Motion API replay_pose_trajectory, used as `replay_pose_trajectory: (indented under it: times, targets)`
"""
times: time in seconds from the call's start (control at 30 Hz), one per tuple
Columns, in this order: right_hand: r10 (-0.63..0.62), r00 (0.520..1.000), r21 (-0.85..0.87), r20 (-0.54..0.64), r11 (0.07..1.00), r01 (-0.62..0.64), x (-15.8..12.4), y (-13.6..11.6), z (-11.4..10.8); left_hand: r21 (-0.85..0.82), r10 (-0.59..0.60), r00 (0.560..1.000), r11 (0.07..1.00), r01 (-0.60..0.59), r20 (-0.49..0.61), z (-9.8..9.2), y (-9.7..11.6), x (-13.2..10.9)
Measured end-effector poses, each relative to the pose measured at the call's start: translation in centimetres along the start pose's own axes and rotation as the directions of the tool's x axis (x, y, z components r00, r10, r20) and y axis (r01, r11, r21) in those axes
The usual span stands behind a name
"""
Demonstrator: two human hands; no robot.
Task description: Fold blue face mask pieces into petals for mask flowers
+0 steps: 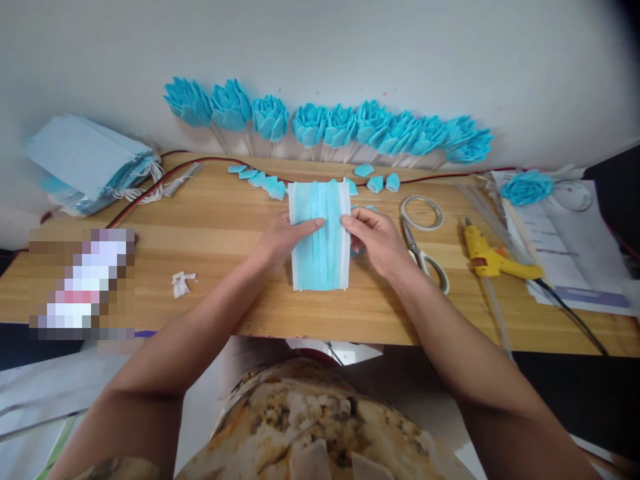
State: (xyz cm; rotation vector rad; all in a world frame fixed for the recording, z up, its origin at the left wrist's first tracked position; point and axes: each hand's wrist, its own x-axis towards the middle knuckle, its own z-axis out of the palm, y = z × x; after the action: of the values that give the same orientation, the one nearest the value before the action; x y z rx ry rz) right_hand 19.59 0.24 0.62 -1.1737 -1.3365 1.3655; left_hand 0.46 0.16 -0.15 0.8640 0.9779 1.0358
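A blue pleated face mask (320,253) with white side edges lies lengthwise on the wooden table (225,220) in front of me. My left hand (283,239) rests on its left edge, fingers stretched across the blue pleats. My right hand (377,239) pinches the mask's right white edge near the top. Small cut blue pieces (265,180) lie in a row just behind the mask.
Blue fabric flowers on sticks (325,127) lean against the wall. A stack of masks (90,167) sits far left. Right of my hand lie a tape ring (423,213), scissors (425,257), a yellow glue gun (493,257) and papers (560,247). White scraps (183,283) lie front left.
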Motion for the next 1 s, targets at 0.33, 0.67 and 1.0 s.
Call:
replay_pose_trajectory:
  times: [0.33, 0.67, 1.0]
  targets:
    - [-0.02, 0.999, 0.008, -0.044, 1.0, 0.02, -0.09, -0.25, -0.41, 0.033, 0.032, 0.999, 0.999, -0.031, -0.03, -0.19, -0.06, 0.29]
    - [-0.039, 0.998, 0.02, -0.057, 0.999, 0.04, -0.21, -0.49, -0.4, 0.0, 0.023, 1.0, 1.0, -0.023, -0.015, 0.01, -0.15, 0.18]
    - [-0.031, 0.999, 0.055, 0.009, 0.998, 0.031, -0.08, -0.02, -0.23, 0.038, -0.009, 0.999, 0.999, 0.011, -0.033, 0.21, 0.0, -0.03]
